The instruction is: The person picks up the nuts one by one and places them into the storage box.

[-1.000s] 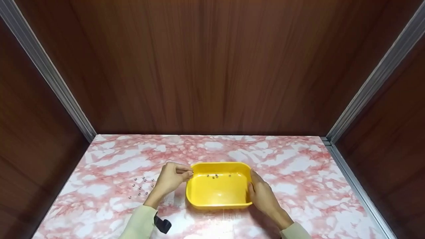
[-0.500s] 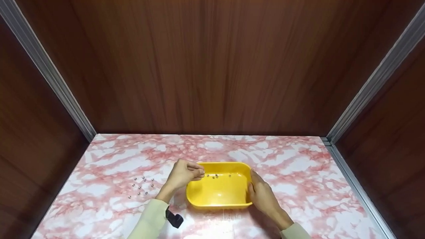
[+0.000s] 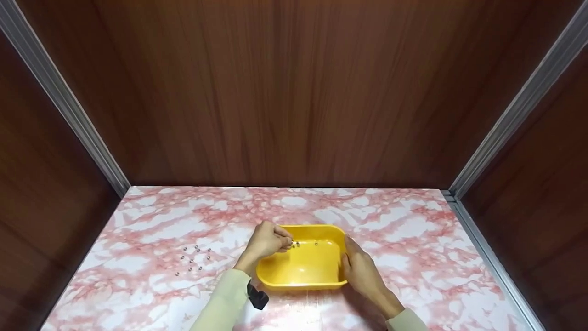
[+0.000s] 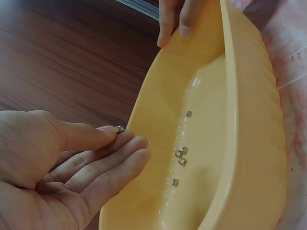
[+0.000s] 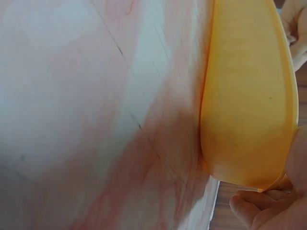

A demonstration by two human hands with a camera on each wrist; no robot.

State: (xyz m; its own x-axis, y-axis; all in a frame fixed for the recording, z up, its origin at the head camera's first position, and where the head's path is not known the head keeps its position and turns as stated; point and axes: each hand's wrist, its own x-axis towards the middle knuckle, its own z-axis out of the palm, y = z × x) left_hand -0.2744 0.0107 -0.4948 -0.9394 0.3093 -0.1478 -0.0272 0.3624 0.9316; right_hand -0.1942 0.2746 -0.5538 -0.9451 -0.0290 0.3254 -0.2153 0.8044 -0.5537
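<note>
A yellow plastic tray (image 3: 301,273) with rounded corners stands on the table. Over its far left part is my left hand (image 3: 268,241), pinching a small metal nut (image 4: 120,129) between thumb and forefinger; the other fingers extend loosely below. Several more nuts (image 4: 182,162) lie on the tray floor, near the far wall. My right hand (image 3: 365,271) grips the tray's right wall, thumb on the inner side and fingers outside. To the left of the tray, several loose nuts (image 3: 191,261) are scattered on the table.
The table (image 3: 413,230) has a red-and-white marbled top. Brown wood-grain panels (image 3: 294,92) rise behind it and at both sides, with metal rails (image 3: 487,257) along the corners. A black strap piece (image 3: 257,297) hangs at the left sleeve.
My left hand has moved right, from the tray's left rim to above its interior, still pinching the nut. The right hand and tray have stayed in place.
</note>
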